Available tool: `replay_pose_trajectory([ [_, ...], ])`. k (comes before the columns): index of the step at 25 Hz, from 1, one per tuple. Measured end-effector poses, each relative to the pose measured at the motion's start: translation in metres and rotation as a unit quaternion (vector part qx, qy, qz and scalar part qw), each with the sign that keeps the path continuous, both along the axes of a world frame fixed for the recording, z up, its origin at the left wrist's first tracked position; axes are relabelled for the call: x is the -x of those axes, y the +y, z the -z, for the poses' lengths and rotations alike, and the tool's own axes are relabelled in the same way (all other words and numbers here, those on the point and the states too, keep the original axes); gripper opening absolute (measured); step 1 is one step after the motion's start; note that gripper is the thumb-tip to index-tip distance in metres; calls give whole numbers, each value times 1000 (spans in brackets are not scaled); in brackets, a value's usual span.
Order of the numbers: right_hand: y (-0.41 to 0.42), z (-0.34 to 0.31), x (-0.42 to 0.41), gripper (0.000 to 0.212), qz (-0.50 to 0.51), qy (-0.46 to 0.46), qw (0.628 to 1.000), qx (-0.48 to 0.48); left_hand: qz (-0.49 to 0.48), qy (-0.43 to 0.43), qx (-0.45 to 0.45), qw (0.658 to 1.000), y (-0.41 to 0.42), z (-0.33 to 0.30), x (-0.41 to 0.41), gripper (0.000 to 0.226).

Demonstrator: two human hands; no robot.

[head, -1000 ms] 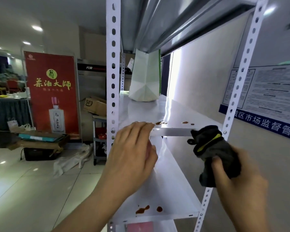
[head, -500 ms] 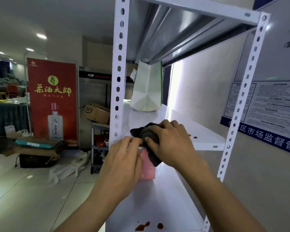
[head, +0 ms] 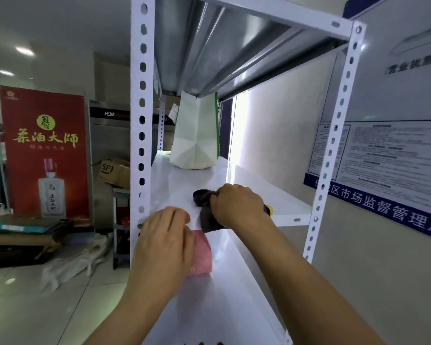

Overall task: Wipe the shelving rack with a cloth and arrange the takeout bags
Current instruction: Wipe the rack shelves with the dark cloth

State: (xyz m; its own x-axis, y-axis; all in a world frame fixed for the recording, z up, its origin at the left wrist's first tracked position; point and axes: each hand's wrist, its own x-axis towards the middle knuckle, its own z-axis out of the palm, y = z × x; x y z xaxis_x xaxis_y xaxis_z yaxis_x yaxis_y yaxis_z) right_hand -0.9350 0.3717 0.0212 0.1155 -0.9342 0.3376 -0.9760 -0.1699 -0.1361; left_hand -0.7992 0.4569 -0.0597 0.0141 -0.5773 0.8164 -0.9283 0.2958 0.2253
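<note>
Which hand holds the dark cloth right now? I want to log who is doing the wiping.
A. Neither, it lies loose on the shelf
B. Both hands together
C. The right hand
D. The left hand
C: the right hand is curled round the dark cloth on the shelf, while the left hand rests at the shelf's front edge beside it, off the cloth.

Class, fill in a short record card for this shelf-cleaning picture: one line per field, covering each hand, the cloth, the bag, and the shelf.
Right hand: right hand grips the dark cloth and presses it on the white shelf.
Left hand: left hand rests at the shelf's front edge, fingers curled; whether it holds anything cannot be told.
Cloth: bunched, partly hanging over the front edge.
Bag: white paper bag upright at the shelf's far end.
Below: pink item under the shelf, behind the left hand.
</note>
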Motion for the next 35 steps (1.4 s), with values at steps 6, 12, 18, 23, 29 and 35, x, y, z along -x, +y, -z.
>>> replay_pose_trajectory([
  [6, -45, -21, 61, 42, 60, 9, 995, -76, 11, 8, 32, 999, -4, 4, -2, 21],
  [12, -32, -5, 84, 42, 22, -10, 998, -53, 26, -21, 17, 999, -6, 13, -8, 38],
  [18, -61, -31, 87, 46, 38, -23, 989, -140, 43, -32, 18, 998, -12, 19, -12, 44],
  [23, -70, -22, 26, 44, -71, -25, 986, -146, 36, -34, 27, 998, -8, 15, -10, 43],
  [29, -37, -10, 7, 42, -185, -26, 978, -87, 49, 17, 19, 998, -2, 13, -9, 42],
  [35, -19, -3, 17, 41, -110, -41, 992, -54, 55, 75, 17, 996, -3, 11, -2, 40],
])
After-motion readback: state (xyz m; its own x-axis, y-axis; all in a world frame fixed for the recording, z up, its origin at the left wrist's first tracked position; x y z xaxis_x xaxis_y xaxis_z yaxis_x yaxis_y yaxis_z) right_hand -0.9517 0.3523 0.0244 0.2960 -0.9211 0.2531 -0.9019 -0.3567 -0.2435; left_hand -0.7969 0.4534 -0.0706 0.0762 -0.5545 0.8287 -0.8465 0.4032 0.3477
